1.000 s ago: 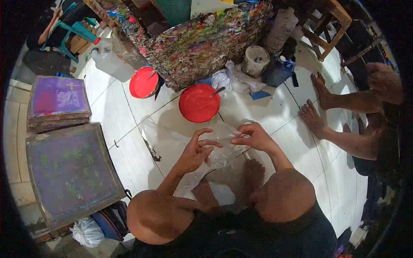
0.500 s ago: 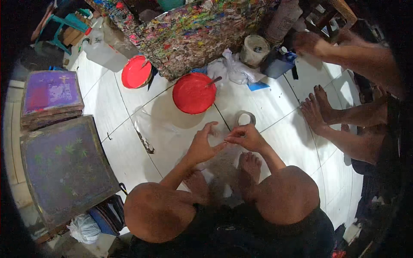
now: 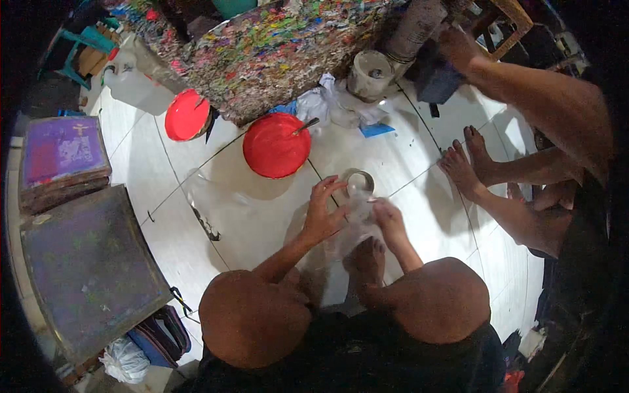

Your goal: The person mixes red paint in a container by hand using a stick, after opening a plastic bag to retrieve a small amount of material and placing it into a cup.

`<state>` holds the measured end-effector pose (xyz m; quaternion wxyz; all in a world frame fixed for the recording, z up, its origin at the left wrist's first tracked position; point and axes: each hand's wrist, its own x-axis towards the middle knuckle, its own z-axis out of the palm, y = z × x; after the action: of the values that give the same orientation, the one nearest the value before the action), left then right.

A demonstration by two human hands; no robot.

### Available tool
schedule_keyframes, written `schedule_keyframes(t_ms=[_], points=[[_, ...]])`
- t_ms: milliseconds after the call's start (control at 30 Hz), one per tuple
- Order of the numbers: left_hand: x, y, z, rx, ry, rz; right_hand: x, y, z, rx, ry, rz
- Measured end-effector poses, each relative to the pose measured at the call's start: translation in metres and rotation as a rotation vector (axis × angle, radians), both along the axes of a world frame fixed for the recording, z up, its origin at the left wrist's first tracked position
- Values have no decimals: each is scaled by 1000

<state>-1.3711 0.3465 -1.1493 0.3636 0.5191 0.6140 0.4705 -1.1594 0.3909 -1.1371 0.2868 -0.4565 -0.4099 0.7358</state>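
On the tiled floor in front of me lies a ring that looks like a roll of tape (image 3: 360, 183), just beyond my hands. A thin piece of clear plastic film (image 3: 359, 213) shows between the hands, its outline faint. My right hand (image 3: 391, 221) is closed in a pinch on the film's right side. My left hand (image 3: 322, 215) has its fingers apart and curved, the thumb near the film's left side. Both hands are above the floor, between my knees and the large bowl of red paint (image 3: 276, 145), which has a spoon-like handle sticking out.
A smaller container of red paint (image 3: 187, 114) and a plastic jug (image 3: 136, 85) stand left. Framed screens (image 3: 92, 262) are stacked at far left. A paint-crusted block (image 3: 282, 59), white cloth (image 3: 324, 105) and bucket (image 3: 368, 75) lie ahead. Another person's feet (image 3: 462, 171) are at right.
My right hand has moved away from my left, and the clear film now shows between them. The white thing in the ring no longer shows. The other person's arm has shifted.
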Motion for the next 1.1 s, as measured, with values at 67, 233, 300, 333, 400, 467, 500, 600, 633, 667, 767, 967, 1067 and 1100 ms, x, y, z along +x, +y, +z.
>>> schedule_keyframes(t_ms=[67,233,300,333,400,467,500,600,633,667,767,967,1067,1100], points=[[9,17,7,35,311,-123,35,16,-7,39,-236,-58],[15,35,-42,-10,489,-272,61,40,-2,16,-357,-69],[10,38,-46,-20,366,-266,61,39,-16,-58,-259,-186],[5,39,-46,-120,23,-267,54,37,-17,-86,-227,-234],[-1,44,-46,-309,-663,-248,50,43,-7,39,-277,-71],[3,35,-43,-302,-962,-184,41,46,-5,89,-268,-63],[3,29,-40,-296,-1104,-148,31,47,-6,182,-294,-48],[1,17,-22,-324,-1171,-100,-7,44,8,422,-330,-30],[-2,10,-25,-337,-1154,-46,-21,39,15,508,-423,-2],[-4,7,-31,-357,-1143,1,-30,36,21,592,-524,19],[-6,6,-26,-337,-1208,98,-38,31,22,777,-660,35],[-10,5,-21,-315,-1047,16,-37,28,22,589,-651,21],[-5,-2,-22,-316,-828,-34,-37,33,6,171,-332,-54],[-5,-4,-21,-313,-768,-33,-40,31,-1,59,-191,-94]])
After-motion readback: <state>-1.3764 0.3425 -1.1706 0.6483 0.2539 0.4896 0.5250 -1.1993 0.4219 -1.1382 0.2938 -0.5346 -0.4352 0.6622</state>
